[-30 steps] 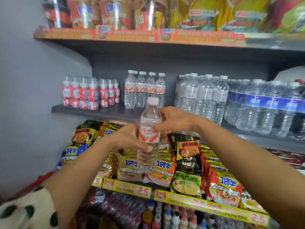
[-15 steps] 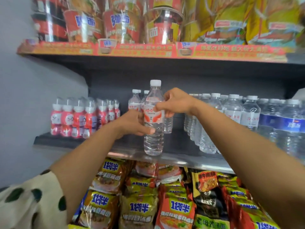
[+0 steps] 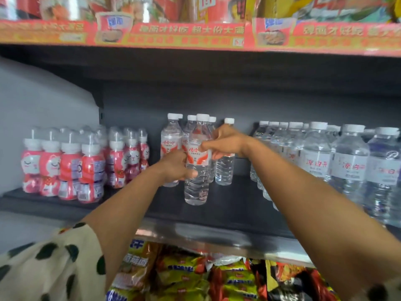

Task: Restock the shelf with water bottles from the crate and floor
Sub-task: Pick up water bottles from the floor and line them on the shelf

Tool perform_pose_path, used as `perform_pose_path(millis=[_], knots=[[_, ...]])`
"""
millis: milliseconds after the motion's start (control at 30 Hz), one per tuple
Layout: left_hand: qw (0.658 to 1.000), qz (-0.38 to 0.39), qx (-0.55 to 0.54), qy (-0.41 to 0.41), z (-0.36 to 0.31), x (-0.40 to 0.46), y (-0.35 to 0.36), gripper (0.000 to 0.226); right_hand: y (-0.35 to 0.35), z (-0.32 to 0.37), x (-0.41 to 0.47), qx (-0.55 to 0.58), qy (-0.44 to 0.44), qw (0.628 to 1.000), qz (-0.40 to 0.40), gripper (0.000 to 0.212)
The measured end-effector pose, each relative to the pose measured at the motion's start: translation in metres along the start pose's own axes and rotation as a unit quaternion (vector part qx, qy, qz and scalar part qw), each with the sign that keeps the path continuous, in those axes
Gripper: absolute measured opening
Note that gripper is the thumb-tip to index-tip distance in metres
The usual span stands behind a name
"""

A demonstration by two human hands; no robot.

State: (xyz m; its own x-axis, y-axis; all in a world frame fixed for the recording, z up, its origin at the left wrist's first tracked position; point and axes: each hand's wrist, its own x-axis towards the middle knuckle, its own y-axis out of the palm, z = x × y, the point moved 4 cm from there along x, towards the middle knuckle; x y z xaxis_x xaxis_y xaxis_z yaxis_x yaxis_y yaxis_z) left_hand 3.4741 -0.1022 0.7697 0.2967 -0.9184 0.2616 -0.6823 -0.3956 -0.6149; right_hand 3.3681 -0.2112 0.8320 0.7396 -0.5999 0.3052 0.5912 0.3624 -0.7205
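Note:
A clear water bottle (image 3: 197, 183) with a white cap and a red-and-white label stands upright on the dark shelf (image 3: 227, 211), in front of a small group of matching bottles (image 3: 171, 144). My left hand (image 3: 176, 166) grips its middle from the left, thumb across the front. My right hand (image 3: 225, 142) pinches the label from the right at shoulder height. Whether the bottle's base touches the shelf I cannot tell.
Shrink-wrapped packs of pink drink bottles (image 3: 71, 166) stand at the shelf's left. Larger water bottles with white labels (image 3: 338, 164) fill the right. Bare shelf lies between the two water groups. Noodle packets (image 3: 195, 276) lie below, a red price strip (image 3: 195, 33) runs above.
Both hands carried the bottle up from in front of the noodle packets and forward onto the water shelf. The camera moved closer and looks higher.

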Motion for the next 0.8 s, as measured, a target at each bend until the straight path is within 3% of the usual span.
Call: perform_pose_path(millis=[133,300,400,500,800], knots=[[0.998,-0.042,0.04,0.004,0.009,0.019,-0.001,0.019,0.003,-0.008,0.02,0.015,-0.006,1.0,0.019,0.025],[0.981,-0.133,0.138,-0.036,0.028,0.041,-0.009,0.031,0.011,-0.013,0.047,0.017,-0.006,1.0,-0.001,0.029],[0.97,-0.175,0.157,-0.059,0.032,0.049,-0.014,0.027,0.015,-0.018,0.061,0.021,-0.002,1.0,-0.013,0.032],[0.96,-0.213,0.172,-0.061,0.033,0.056,-0.014,0.042,0.014,-0.021,0.067,-0.006,0.005,1.0,-0.022,0.032],[0.94,-0.247,0.224,-0.069,0.032,0.066,-0.01,0.047,0.014,-0.021,0.073,-0.031,0.021,0.998,-0.047,0.027]])
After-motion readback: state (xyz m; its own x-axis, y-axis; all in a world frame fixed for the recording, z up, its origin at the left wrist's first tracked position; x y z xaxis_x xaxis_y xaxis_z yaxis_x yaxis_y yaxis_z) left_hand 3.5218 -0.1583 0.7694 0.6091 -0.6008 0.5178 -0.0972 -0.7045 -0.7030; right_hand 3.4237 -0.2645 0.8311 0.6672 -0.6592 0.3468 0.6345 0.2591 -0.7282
